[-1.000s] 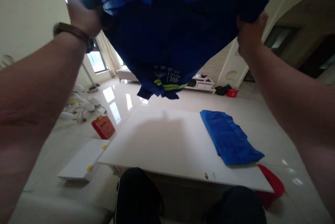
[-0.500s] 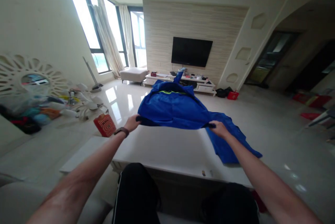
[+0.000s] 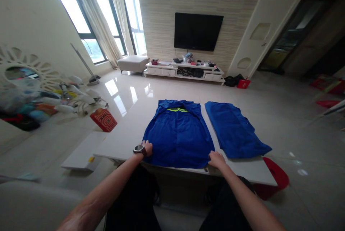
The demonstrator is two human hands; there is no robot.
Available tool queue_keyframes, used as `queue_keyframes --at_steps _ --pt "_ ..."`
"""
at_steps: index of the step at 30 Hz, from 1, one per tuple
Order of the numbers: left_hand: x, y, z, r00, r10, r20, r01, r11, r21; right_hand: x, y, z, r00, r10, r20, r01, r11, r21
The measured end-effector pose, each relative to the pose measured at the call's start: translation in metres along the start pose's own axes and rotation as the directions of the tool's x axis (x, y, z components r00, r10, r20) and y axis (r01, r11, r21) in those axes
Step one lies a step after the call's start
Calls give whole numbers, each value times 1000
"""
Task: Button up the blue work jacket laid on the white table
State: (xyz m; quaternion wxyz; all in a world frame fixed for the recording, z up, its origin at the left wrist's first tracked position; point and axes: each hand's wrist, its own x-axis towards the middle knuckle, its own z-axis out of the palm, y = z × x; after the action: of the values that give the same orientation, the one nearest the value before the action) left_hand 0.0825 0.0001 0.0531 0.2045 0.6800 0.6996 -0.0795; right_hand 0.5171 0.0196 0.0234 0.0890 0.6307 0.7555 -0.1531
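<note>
A blue jacket [image 3: 178,137] with a yellow-green stripe lies spread on the white table [image 3: 124,134], its near edge along the table's front. My left hand [image 3: 147,148], with a watch on the wrist, is closed on the jacket's near left corner. At the near right corner, my right hand [image 3: 216,159] pinches the hem. The far end of the jacket is bunched and folded over near the stripe. To the right of it, a second blue garment [image 3: 237,130] lies folded on the table, apart from both hands.
A red patterned bag [image 3: 104,119] stands beyond the table's left side, near a lower white surface [image 3: 83,152]. A red stool [image 3: 275,179] is tucked by the right end. Across the floor is a low TV cabinet [image 3: 161,69].
Both hands have come down and toward me with the jacket. It was held raised and billowing; now it lies flat on the table. The camera view has tilted downward.
</note>
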Motion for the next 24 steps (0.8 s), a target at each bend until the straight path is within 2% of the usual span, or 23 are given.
queue_keyframes --at_steps 2,4,6,8,11,14,18,22,24 --pt "11 22 6 999 32 -11 -31 999 17 0 -15 1 999 -47 7 48 999 -27" --pt "22 44 18 995 93 25 -93 996 3 1 -37 4 986 -167 12 167 986 10" --pt "35 63 34 984 128 124 -124 991 -46 5 -64 11 938 -348 -1 345 929 131" --pt "49 74 51 969 126 211 -114 991 -71 12 -91 23 882 -471 -3 457 853 253" --pt "69 78 67 976 87 199 -87 996 -9 33 -124 41 874 -473 115 434 864 254" --pt "81 80 64 981 49 189 -56 998 35 54 -144 50 883 -443 153 413 890 194" --pt "83 89 53 983 6 185 -18 998 63 65 -158 46 885 -446 134 426 892 153" --pt "81 96 53 978 -18 207 -3 995 97 61 -164 38 870 -462 170 447 886 120" --pt "81 96 53 972 -7 235 -13 996 85 57 -163 35 867 -477 146 463 878 121"
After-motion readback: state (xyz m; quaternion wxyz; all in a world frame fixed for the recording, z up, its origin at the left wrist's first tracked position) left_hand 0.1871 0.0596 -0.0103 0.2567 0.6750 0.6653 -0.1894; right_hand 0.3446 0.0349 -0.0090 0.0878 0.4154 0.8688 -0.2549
